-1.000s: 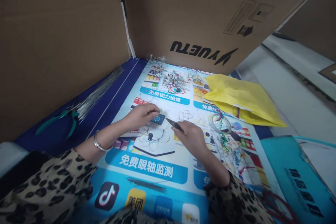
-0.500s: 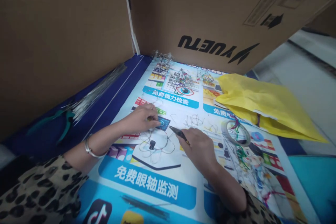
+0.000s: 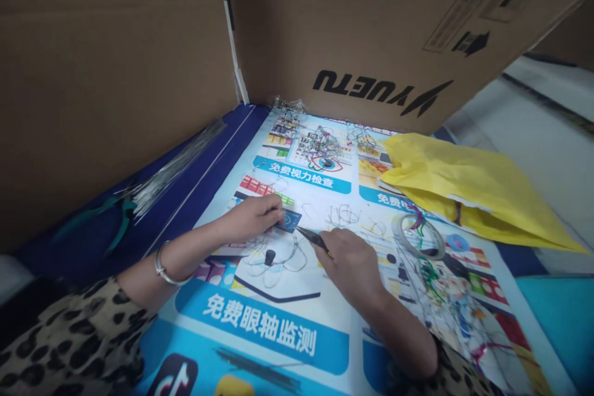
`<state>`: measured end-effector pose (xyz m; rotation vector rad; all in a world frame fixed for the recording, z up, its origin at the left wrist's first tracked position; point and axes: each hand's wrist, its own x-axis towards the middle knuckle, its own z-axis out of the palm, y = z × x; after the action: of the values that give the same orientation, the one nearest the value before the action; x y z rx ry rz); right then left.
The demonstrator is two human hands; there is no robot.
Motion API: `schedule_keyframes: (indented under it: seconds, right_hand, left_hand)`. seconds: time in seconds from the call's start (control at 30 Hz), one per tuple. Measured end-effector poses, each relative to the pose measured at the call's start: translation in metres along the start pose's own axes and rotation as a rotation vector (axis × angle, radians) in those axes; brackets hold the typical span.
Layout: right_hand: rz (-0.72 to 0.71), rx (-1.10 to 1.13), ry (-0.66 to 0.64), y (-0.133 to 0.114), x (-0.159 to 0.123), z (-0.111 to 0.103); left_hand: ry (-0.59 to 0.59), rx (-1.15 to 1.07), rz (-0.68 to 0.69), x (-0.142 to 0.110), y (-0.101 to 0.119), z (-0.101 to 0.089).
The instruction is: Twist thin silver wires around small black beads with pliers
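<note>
My right hand [image 3: 351, 258] is closed around dark-tipped pliers [image 3: 312, 238], and their narrow jaws point left toward my other hand. Just left of the jaws, my left hand [image 3: 257, 216] pinches at a thin wire; its far end is too fine to follow. Below the fingers lies a flower-shaped outline of bent wire [image 3: 297, 267], with a small black piece [image 3: 270, 257] inside it. Whether the pliers touch the wire I cannot tell.
Cardboard walls [image 3: 362, 18] enclose the back and left. On the printed sheet [image 3: 218, 210] lie tangled wires [image 3: 320, 142] and a tape roll [image 3: 421, 236]. A yellow bag [image 3: 477, 189] is at right. Teal-handled pliers [image 3: 125, 226] and straight wires [image 3: 176, 167] lie left.
The fingers of my left hand have drawn closer together and turned downward. The pliers' tip has shifted slightly left and down, closer to the left hand.
</note>
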<state>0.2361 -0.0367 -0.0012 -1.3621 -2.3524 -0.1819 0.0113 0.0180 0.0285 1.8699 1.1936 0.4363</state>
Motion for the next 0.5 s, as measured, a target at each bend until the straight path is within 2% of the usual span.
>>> schedule_keyframes:
  seconds: [0.17, 0.5]
  right_hand:
    - [0.012, 0.013, -0.006, -0.0015, 0.0004, -0.0012]
    - [0.040, 0.038, 0.025, 0.0014, -0.0012, 0.0021]
  left_hand:
    - [-0.008, -0.126, -0.027, 0.0000, -0.0010, 0.0034]
    - [-0.039, -0.241, -0.011, 0.0009, -0.0013, 0.0056]
